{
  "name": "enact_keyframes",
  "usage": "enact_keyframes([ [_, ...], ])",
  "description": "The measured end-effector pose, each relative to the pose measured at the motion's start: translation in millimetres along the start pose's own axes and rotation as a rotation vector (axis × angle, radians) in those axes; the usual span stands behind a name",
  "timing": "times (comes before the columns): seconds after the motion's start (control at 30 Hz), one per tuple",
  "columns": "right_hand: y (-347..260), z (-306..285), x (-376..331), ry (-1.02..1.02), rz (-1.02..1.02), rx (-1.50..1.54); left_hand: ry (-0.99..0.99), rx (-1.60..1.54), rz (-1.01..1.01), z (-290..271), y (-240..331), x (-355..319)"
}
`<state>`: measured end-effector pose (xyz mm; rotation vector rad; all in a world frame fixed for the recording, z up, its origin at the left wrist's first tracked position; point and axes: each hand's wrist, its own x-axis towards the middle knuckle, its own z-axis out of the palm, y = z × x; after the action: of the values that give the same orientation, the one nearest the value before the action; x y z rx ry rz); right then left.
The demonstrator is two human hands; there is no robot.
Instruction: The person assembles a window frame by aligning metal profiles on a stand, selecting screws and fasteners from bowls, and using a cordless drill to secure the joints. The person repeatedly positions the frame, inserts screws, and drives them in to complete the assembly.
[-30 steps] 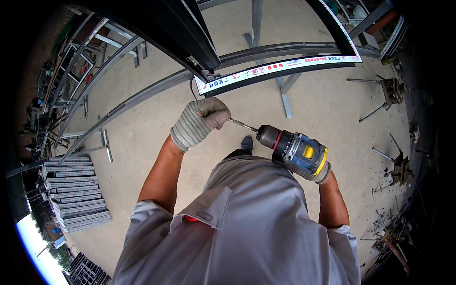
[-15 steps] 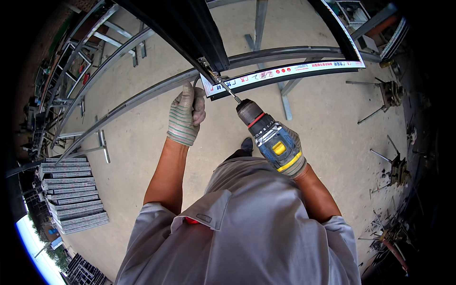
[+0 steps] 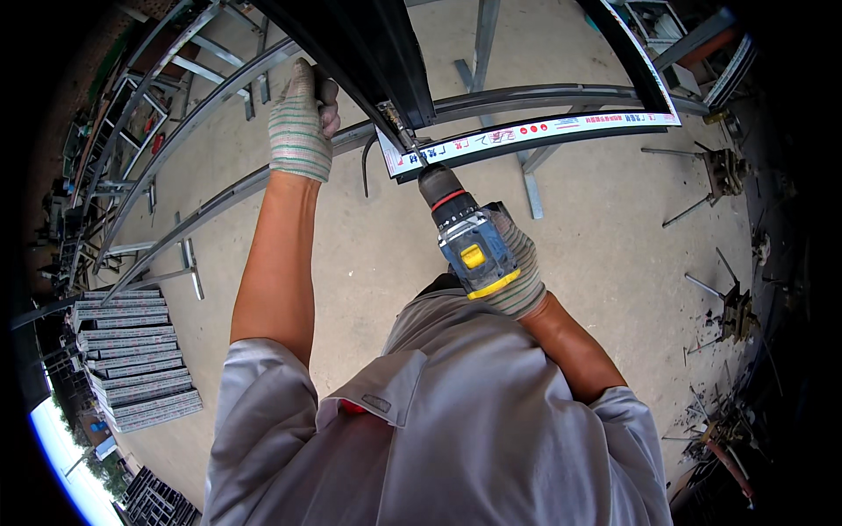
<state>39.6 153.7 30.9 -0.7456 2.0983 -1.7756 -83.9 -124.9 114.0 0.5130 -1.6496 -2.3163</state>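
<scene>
Both hands closed — left hand [image 3: 301, 118] on dark frame [image 3: 368, 53], right hand [image 3: 517, 272] gripping drill [image 3: 465, 237].

- The dark frame [image 3: 368, 61] runs out of the picture at the top edge, so its upper part cannot be seen.
- The drill [image 3: 469, 241] hides the palm of the right hand [image 3: 517, 272]; only gloved fingers [image 3: 524, 254] show beside it.
- The drill's bit tip is too small to make out where it meets the frame.
- The left hand [image 3: 300, 123] curls behind the frame, fingertips hidden.
- The stack of grey bars [image 3: 132, 359] fades into the dark rim at left.
- The person's shirt [image 3: 438, 438] hides the legs and feet.
</scene>
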Motion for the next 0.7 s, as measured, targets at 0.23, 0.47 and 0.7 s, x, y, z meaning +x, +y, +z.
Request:
enact_keyframes([
  [0.23, 8, 10, 3, 0.036, 0.155, -0.069, 0.178, 0.143, -0.03, 29, 4, 11],
  [0.47, -17, 16, 7, 0.16, -0.075, -0.683, 0.048, 0.147, 0.005, 18, 4, 20],
  [0.7, -23, 15, 11, 0.144, -0.058, -0.744, 0.019, 0.069, 0.01, 14, -11, 26],
])
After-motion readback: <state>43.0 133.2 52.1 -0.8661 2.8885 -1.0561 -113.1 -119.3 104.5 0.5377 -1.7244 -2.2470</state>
